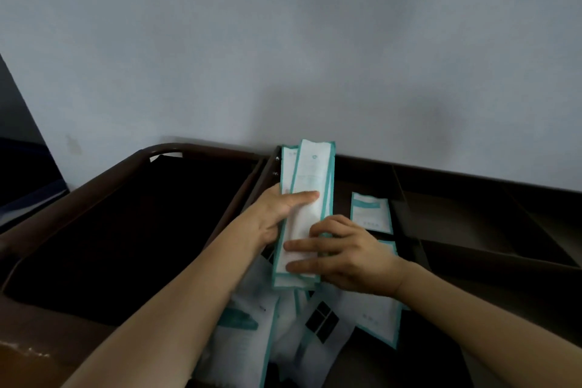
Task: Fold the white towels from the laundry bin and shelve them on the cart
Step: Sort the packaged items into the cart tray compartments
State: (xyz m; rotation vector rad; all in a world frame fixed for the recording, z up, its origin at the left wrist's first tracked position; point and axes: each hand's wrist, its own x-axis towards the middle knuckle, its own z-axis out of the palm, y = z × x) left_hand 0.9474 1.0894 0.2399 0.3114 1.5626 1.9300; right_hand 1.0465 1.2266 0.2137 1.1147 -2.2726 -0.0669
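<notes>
While both of my hands close on it, a stack of long white packets with teal borders (307, 208) stands tilted between them, its far end reaching up toward the grey wall (283, 41). My left hand (277, 214) grips the stack's left edge, thumb laid flat across the front face, fingers hidden behind. My right hand (343, 253) holds the lower right portion, two fingers (302, 246) stretched across the front of the lowest part, the others curled at the right edge. Both grips are firm and narrow on the stack.

Below my hands, loose packets (283, 334) of the same kind lie overlapped in a heap, one bearing a black windowpane mark (322, 321). Just right of my right hand, one more packet (371, 213) lies flat in a compartment of the dark brown cart top (472, 230), with empty-looking dividers running further right. Left of my left forearm sits a deep, dark brown bin (126, 214); its interior is too dark to read. No white towels can be identified in view; I cannot tell where they are.
</notes>
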